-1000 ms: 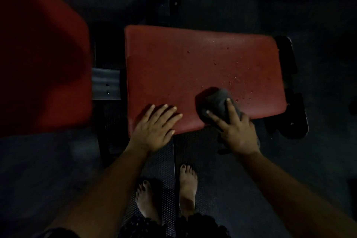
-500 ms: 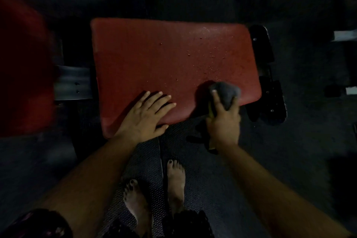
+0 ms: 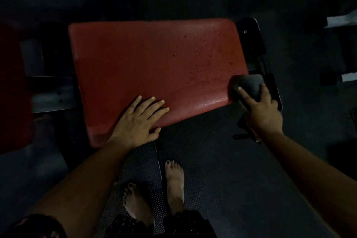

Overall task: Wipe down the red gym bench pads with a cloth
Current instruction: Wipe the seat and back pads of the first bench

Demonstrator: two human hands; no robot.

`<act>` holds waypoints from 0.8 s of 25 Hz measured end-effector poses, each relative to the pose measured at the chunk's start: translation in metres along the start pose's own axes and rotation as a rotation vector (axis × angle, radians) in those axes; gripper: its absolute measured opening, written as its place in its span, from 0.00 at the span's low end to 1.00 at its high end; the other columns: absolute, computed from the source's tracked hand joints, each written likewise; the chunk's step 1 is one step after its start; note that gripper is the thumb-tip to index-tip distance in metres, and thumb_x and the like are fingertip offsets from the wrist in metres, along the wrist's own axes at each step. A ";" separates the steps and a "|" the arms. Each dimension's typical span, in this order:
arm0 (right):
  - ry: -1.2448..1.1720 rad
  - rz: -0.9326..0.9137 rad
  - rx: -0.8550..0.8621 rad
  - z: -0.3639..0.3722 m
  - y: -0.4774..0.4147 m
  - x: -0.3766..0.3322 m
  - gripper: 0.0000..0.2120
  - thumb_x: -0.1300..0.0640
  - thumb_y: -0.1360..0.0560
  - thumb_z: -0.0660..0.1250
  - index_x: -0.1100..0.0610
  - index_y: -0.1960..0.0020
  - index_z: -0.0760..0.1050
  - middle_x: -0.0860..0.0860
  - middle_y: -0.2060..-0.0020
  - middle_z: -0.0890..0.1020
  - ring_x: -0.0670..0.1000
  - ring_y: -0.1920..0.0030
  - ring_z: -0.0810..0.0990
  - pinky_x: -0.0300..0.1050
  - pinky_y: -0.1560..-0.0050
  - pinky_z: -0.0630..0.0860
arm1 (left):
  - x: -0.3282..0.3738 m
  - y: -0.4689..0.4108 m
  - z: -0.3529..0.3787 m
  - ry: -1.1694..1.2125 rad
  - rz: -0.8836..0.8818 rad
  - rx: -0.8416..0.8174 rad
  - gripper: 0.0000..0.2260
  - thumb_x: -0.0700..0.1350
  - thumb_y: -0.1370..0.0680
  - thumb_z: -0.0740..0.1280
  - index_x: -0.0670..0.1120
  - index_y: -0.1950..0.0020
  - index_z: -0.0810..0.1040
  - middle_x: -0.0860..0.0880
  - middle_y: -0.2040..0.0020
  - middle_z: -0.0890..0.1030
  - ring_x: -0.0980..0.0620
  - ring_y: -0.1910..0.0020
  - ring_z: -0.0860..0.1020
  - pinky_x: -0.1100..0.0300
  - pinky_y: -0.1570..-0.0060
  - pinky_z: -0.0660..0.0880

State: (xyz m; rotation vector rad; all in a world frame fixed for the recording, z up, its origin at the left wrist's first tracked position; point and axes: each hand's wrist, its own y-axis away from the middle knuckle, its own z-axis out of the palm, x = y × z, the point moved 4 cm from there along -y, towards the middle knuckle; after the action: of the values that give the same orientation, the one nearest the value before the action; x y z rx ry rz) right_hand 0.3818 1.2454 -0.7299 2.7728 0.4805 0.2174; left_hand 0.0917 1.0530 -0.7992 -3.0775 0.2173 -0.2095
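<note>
A red bench pad (image 3: 146, 67) fills the middle of the dim view, with small droplets scattered over its right half. My left hand (image 3: 138, 123) rests flat on the pad's near edge, fingers straight and spread. My right hand (image 3: 260, 111) grips a bunched dark grey cloth (image 3: 249, 83) at the pad's near right corner, where the cloth overlaps the edge. A second red pad (image 3: 11, 87) shows at the far left, mostly in shadow.
A grey metal bracket (image 3: 50, 96) joins the two pads at the left. Black frame parts (image 3: 253, 38) stick out past the pad's right end. My bare feet (image 3: 173, 177) stand on a dotted rubber mat (image 3: 222, 160). White objects (image 3: 343, 19) lie at the far right.
My right hand has slid the cloth rightward along the pad's near edge to its right corner. My left hand has stayed flat on the near edge. The view shifted.
</note>
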 end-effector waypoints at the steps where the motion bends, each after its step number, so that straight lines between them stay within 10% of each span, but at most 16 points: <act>1: -0.073 0.078 -0.014 -0.005 -0.010 0.003 0.31 0.47 0.22 0.63 0.30 0.26 0.53 0.56 0.23 0.51 0.67 0.36 0.67 0.62 0.43 0.74 | 0.000 0.000 0.000 0.006 0.007 0.015 0.28 0.57 0.24 0.57 0.51 0.25 0.64 0.48 0.26 0.68 0.46 0.27 0.64 0.42 0.26 0.55; 7: -0.385 0.223 -0.035 -0.021 -0.037 -0.052 0.35 0.54 0.26 0.65 0.38 0.24 0.55 0.58 0.24 0.51 0.67 0.38 0.71 0.56 0.42 0.74 | -0.015 0.025 -0.006 -0.017 -0.278 0.192 0.28 0.61 0.22 0.59 0.49 0.27 0.69 0.46 0.27 0.68 0.44 0.27 0.64 0.39 0.27 0.56; 20: -0.142 -0.558 -0.200 -0.012 0.067 -0.282 0.32 0.49 0.21 0.61 0.36 0.23 0.47 0.57 0.22 0.44 0.64 0.34 0.62 0.54 0.46 0.74 | -0.052 0.106 -0.022 0.540 -1.092 0.012 0.59 0.70 0.39 0.73 0.43 0.21 0.48 0.41 0.20 0.50 0.47 0.21 0.45 0.50 0.24 0.38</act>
State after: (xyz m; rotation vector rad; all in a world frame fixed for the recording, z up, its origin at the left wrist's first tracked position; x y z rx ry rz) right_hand 0.1364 1.0905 -0.7230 2.3296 1.0952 -0.0596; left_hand 0.0232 0.9542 -0.7905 -2.6677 -1.4283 -1.0261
